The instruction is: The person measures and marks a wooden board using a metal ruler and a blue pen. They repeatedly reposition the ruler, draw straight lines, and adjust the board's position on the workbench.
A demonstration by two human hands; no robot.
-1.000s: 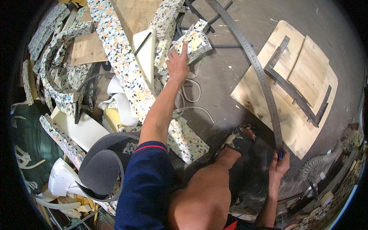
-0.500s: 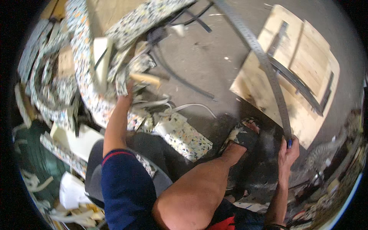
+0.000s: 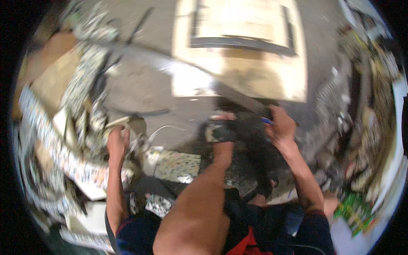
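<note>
My right hand point(image 3: 281, 127) is closed round the near end of a long metal ruler point(image 3: 238, 95). A small blue item point(image 3: 266, 121) pokes out between its fingers; its kind is unclear. The ruler slants away to the far left, its far part smeared by motion, passing over the near left corner of a pale wooden board point(image 3: 267, 76). Low over the foam scraps at left is my left hand point(image 3: 117, 142), its fingers curled. A cream-coloured piece point(image 3: 135, 124) lies right by it; whether the fingers grip this piece is too blurred to tell.
Speckled foam strips point(image 3: 59, 146) are heaped along the left, with a flat speckled foam block point(image 3: 172, 165) by my leg. Dark bars point(image 3: 242, 44) lie on the board. Piled scraps point(image 3: 365, 140) line the right side, with a green package point(image 3: 355, 212) near the lower right.
The view has swung to the right, so the board now stands nearer the middle. The ruler lies flatter across the view. My left hand has come nearer, out of the foam pile.
</note>
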